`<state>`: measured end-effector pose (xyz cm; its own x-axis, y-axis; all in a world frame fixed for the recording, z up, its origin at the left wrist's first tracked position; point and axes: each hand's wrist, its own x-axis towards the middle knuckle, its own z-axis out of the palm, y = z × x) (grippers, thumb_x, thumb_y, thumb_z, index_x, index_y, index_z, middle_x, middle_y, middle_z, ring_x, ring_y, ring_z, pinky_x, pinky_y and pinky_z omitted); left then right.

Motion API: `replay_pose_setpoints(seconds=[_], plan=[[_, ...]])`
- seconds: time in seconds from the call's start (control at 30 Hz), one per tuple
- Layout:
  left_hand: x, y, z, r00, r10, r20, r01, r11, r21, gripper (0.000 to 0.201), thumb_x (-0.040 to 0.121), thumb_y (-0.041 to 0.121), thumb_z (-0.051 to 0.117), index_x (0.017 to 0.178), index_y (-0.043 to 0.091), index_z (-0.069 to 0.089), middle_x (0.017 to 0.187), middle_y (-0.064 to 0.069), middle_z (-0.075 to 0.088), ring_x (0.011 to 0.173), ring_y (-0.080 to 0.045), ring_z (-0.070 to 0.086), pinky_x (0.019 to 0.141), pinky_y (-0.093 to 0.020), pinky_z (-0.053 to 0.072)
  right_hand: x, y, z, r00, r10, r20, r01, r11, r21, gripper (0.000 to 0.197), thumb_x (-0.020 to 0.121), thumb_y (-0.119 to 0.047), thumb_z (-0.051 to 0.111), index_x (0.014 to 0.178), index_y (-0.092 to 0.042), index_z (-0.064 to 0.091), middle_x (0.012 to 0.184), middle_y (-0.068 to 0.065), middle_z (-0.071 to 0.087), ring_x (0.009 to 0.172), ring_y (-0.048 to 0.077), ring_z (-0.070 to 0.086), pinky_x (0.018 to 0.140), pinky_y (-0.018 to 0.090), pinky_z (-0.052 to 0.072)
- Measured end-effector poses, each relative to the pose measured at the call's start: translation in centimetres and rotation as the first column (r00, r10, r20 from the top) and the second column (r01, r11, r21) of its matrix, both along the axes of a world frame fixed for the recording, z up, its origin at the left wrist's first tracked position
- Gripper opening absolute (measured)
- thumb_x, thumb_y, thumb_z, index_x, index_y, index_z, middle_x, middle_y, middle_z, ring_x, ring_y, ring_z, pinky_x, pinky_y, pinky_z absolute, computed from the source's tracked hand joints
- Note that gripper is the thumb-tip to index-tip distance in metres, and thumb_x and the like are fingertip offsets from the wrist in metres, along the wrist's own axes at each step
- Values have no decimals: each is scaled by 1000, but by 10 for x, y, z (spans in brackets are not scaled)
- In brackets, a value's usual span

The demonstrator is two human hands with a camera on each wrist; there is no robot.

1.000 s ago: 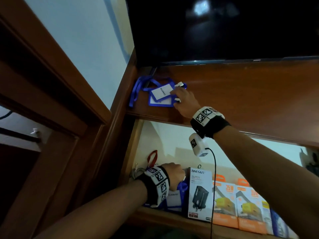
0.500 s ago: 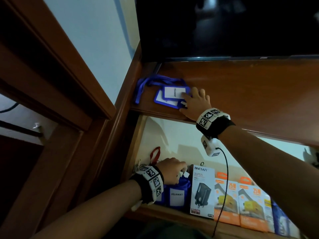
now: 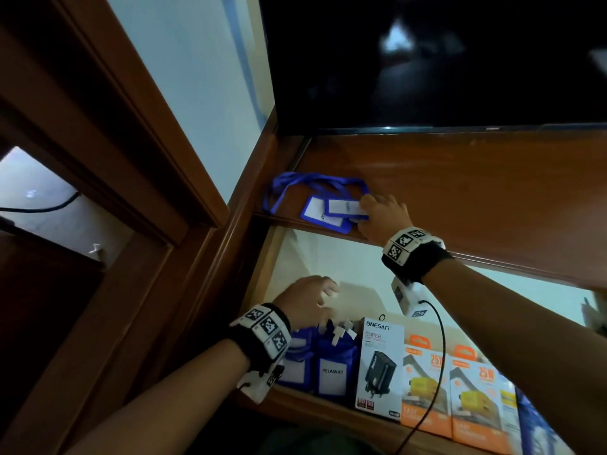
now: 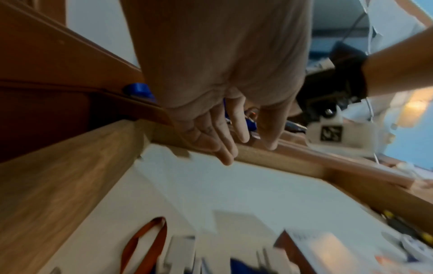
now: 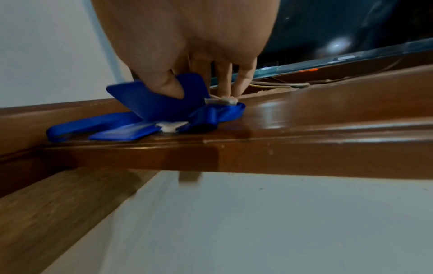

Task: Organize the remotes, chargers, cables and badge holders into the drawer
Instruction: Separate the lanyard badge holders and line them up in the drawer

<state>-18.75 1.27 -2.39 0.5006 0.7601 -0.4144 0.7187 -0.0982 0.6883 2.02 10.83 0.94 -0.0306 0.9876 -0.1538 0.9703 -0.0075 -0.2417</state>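
Two blue badge holders with blue lanyards lie at the left end of the wooden top. My right hand pinches the upper badge holder, thumb under it and fingers above, tilting it off the wood. My left hand hovers with straight fingers over the open drawer, holding nothing. Below it stand blue badge holders, one labelled PELAWAT, beside boxed chargers.
Orange charger boxes fill the drawer's right side. A red lanyard lies at the drawer's back left. A dark TV screen stands behind the top. A wooden frame rises on the left. The wrist camera's black cable hangs over the boxes.
My left hand has let go of the badge holders in the drawer and lifted, fingers spreading. My right hand slid onto the upper badge holder and now pinches it.
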Motion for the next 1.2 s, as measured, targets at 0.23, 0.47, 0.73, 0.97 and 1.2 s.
replay_pose_setpoints(seconds=[0.23, 0.47, 0.73, 0.97, 1.2], plan=[[2, 28, 24, 947, 255, 197, -272, 960, 65, 17, 84, 22, 67, 100, 22, 63, 97, 8, 63, 80, -6, 58, 69, -16, 43, 28, -15, 8, 971, -108, -215, 150, 970, 191, 24, 93, -17, 44, 108, -16, 62, 91, 17, 66, 89, 37, 59, 73, 41, 47], [40, 53, 67, 632, 644, 431, -462, 760, -457, 49, 98, 49, 35, 99, 9, 64, 89, -11, 71, 69, -18, 66, 63, -25, 45, 50, -55, 40, 923, 63, -379, 171, 816, 553, 33, 85, -7, 53, 115, -12, 68, 119, 20, 62, 102, 40, 61, 86, 46, 52], [91, 67, 105, 707, 433, 559, -169, 871, -462, 16, 87, 16, 63, 100, 8, 68, 92, -10, 70, 82, -22, 63, 72, -32, 50, 70, -98, 56, 932, 180, -315, 93, 722, 686, 35, 87, -17, 49, 116, -13, 67, 117, 18, 64, 94, 36, 62, 84, 38, 51], [117, 71, 134, 786, 159, 598, -60, 981, -182, 16, 78, 10, 68, 92, 17, 63, 82, -2, 65, 74, -14, 58, 66, -25, 45, 82, -81, 74, 786, -149, -600, 483, 754, 445, 28, 72, -13, 52, 94, -7, 68, 78, 17, 68, 66, 32, 56, 64, 26, 39], [107, 93, 171, 741, 188, 644, -173, 981, -87, 21, 87, -3, 58, 104, 8, 61, 89, -8, 67, 76, -12, 62, 75, -23, 50, 96, -41, 91, 480, -301, -824, 742, 640, 198, 15, 84, -19, 48, 80, -29, 57, 76, 10, 65, 71, 37, 66, 68, 48, 54]])
